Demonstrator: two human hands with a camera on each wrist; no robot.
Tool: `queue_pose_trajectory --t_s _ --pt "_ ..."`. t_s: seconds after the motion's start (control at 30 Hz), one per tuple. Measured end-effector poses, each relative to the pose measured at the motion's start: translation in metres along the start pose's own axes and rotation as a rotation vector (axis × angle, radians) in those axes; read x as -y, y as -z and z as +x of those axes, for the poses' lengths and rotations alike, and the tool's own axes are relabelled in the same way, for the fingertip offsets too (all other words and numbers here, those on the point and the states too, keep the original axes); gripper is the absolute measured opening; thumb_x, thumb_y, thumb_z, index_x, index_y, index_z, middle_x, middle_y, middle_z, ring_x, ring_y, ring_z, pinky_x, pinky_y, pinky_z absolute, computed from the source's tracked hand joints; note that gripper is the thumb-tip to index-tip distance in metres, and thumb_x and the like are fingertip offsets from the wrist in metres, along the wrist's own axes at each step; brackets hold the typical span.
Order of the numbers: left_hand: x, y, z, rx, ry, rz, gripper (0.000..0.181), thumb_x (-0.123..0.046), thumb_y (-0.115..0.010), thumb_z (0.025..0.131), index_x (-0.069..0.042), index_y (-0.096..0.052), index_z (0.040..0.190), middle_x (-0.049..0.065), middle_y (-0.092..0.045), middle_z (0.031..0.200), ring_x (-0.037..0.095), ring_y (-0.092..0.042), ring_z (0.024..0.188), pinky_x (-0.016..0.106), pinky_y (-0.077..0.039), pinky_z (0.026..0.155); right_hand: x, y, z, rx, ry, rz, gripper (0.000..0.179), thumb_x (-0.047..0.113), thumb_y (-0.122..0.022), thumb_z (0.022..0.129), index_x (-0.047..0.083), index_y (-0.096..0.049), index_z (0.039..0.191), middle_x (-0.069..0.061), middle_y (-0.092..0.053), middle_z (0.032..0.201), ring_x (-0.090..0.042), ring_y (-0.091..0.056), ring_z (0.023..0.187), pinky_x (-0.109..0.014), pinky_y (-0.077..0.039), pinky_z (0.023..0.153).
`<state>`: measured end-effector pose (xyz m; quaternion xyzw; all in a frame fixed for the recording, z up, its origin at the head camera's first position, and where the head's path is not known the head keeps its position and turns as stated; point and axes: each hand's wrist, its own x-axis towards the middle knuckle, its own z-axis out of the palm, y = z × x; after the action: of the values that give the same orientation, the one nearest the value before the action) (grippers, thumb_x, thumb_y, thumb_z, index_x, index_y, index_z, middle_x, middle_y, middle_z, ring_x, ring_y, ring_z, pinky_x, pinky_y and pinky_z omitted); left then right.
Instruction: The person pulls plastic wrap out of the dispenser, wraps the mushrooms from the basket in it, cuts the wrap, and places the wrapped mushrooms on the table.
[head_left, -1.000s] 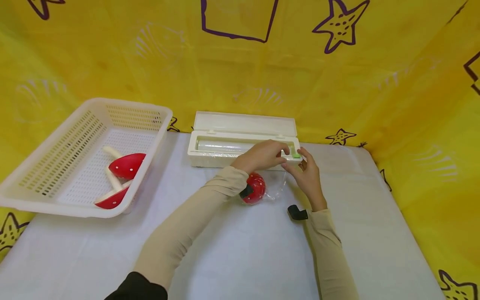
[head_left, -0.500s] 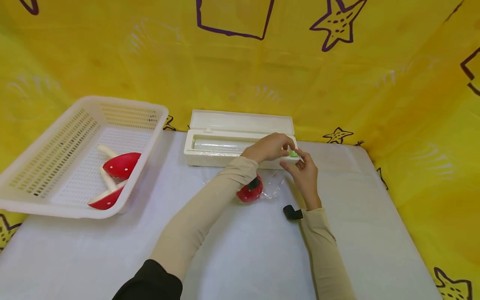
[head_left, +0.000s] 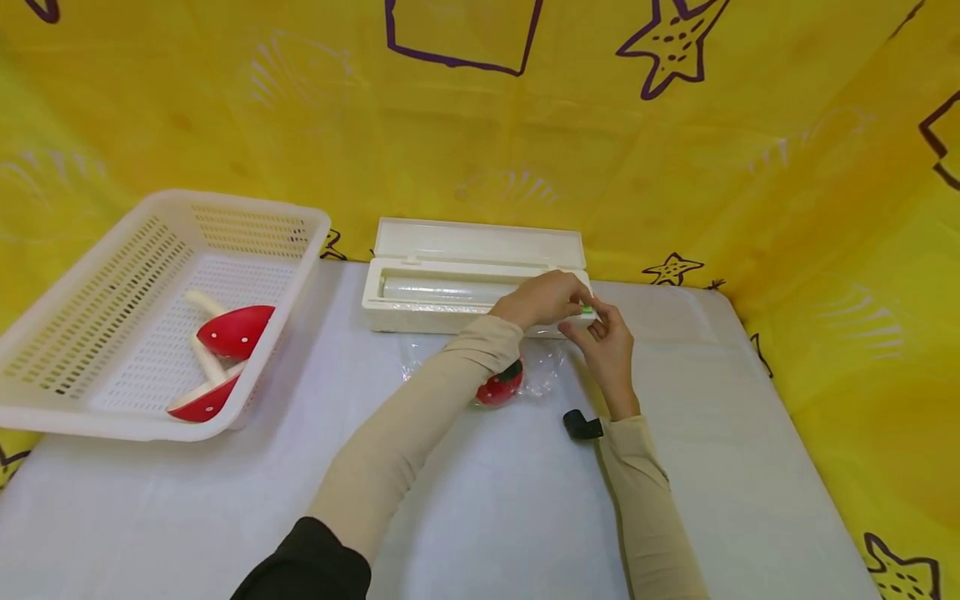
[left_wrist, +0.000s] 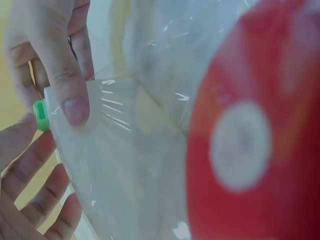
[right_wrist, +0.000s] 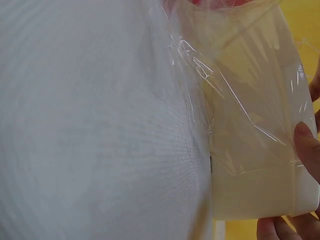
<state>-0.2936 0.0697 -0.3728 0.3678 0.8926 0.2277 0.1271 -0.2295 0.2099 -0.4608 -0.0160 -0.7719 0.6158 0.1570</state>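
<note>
My left hand (head_left: 542, 298) reaches across the front of a white cling film dispenser (head_left: 420, 321), whose lid stands up. Its thumb and index finger are at the green slide cutter (left_wrist: 41, 116) on the right end. My right hand (head_left: 611, 350) grips that same end, thumb on the front face and fingers around behind. Clear cling film (right_wrist: 245, 115) hangs down over the front face. It runs to a red, white-dotted round thing (head_left: 498, 390) on the table, partly hidden by my left wrist and filling the right of the left wrist view.
A white perforated basket (head_left: 318, 250) stands at the left, holding several red, dotted ladle-like pieces (head_left: 236, 332) with pale handles. White cloth covers the table (head_left: 487, 500). A yellow patterned curtain (head_left: 465, 125) hangs right behind the dispenser and along the right side.
The head view has shifted slightly. My left hand has moved a little to the right and down onto the green slide cutter, covering more of it. My right hand stays at the dispenser's end.
</note>
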Motion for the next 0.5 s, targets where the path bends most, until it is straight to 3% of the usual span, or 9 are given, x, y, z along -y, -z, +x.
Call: queue_pose_trajectory --t_s 0.1,0.27,0.5 --pt "-0.003 -0.002 0.001 -0.037 0.029 0.024 0.024 -0.018 -0.063 0.098 -0.015 -0.072 0.12 -0.001 -0.072 0.111 0.014 -0.06 0.093 0.026 -0.049 0.082 -0.001 0.0 0.0 -0.005 -0.008 0.001 0.059 -0.006 -0.078 0.079 -0.01 -0.051 0.132 -0.022 -0.052 0.144 0.005 -0.062 0.093 -0.007 -0.05 0.084" --pt "-0.007 -0.007 0.003 -0.103 0.074 0.067 0.019 -0.018 -0.067 0.095 -0.014 -0.074 0.112 -0.002 -0.072 0.111 0.015 -0.062 0.1 0.028 -0.051 0.085 0.0 0.0 0.0 -0.009 -0.015 0.016 0.058 -0.007 -0.077 0.079 -0.011 -0.052 0.131 -0.023 -0.054 0.142 0.006 -0.062 0.088 -0.007 -0.05 0.08" --pt "-0.011 -0.007 0.004 -0.122 0.076 0.099 0.019 -0.009 -0.063 0.095 -0.009 -0.073 0.111 0.002 -0.072 0.113 0.017 -0.062 0.105 0.026 -0.049 0.091 0.0 -0.001 0.001 -0.018 0.006 0.032 0.055 -0.013 -0.075 0.079 -0.013 -0.052 0.129 -0.026 -0.054 0.141 0.007 -0.063 0.087 -0.007 -0.051 0.079"
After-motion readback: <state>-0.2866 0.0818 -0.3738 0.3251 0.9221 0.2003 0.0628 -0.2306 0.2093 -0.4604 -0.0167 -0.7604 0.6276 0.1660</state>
